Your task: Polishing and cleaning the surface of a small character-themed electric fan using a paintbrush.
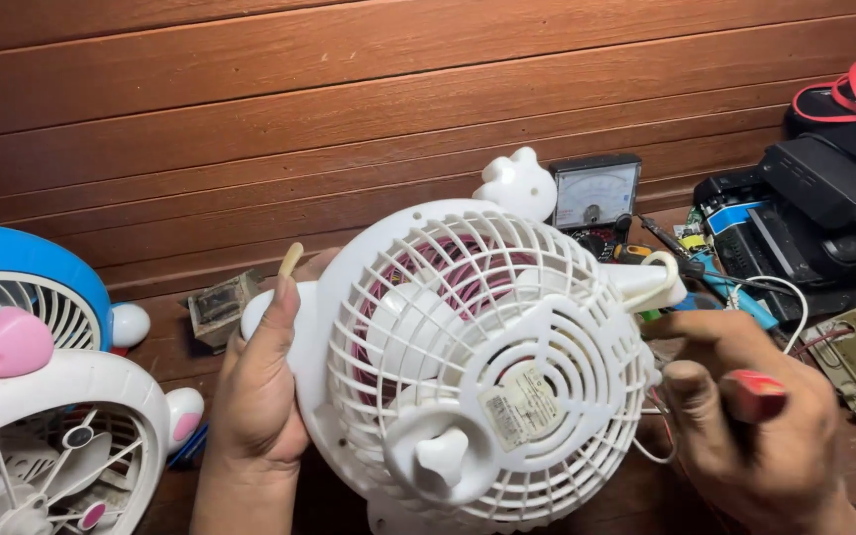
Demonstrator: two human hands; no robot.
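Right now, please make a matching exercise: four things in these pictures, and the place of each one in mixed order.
Things:
1. white fan
2. analog meter
3. blue-rimmed fan
4. red-handled tool

Places:
A. far left, by the wall
B. in the right hand
C. centre, steadied by the left hand
D. against the wall, behind the white fan

Pairs: 1-C, 2-D, 3-A, 4-B

Before you, wall of horizontal reddish-brown wooden planks (349, 109), glossy finish, matching dark wooden worktop (165, 352) beneath, warm even light, no windows visible.
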